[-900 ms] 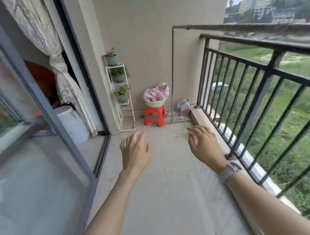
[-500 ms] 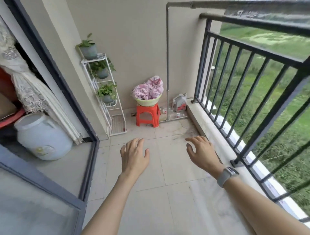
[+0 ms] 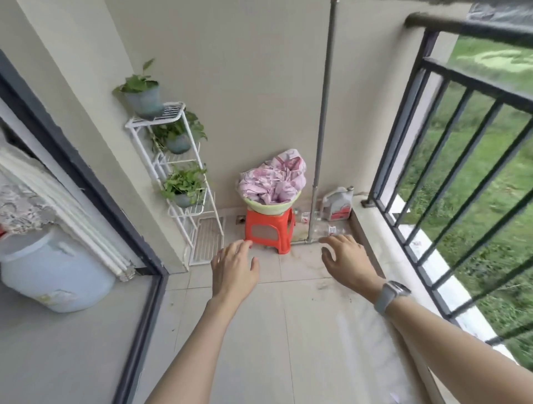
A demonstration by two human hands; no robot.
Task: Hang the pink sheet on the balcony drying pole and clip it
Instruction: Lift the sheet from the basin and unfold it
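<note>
A: Start at the left. What's there?

B: A sliding glass door with a dark frame [image 3: 86,161]; behind the glass, a pale blue lidded barrel [image 3: 54,274] and a lace curtain [image 3: 26,202]. Against the side wall stands a white wire plant rack [image 3: 184,184] with three potted plants, presumably stacked to keep the narrow floor walkable.

A: And the hands?

B: The left hand [image 3: 233,271] reaches forward over the tiled floor [image 3: 288,331], fingers straight and slightly spread, holding nothing. The right hand [image 3: 350,263], a watch on its wrist, is also empty, fingers loosely bent and apart. Both point toward the far corner, so I'd judge the person is heading for the laundry.

A: Where's the sheet?

B: The pink sheet [image 3: 274,178] is bunched in a pale green basin [image 3: 271,205] on a red plastic stool [image 3: 271,230], against the end wall at the far edge of the floor. The stool likely keeps it off the stained tiles. Neither hand touches it yet.

A: The pole?

B: A grey metal upright [image 3: 324,115] rises just right of the stool; the drying pole [image 3: 490,3] crosses the top right corner, above the dark railing [image 3: 432,138]. I can't see any clips. A white jug [image 3: 337,203] and clear bottles lie at the upright's foot. Grass lies beyond the bars.
</note>
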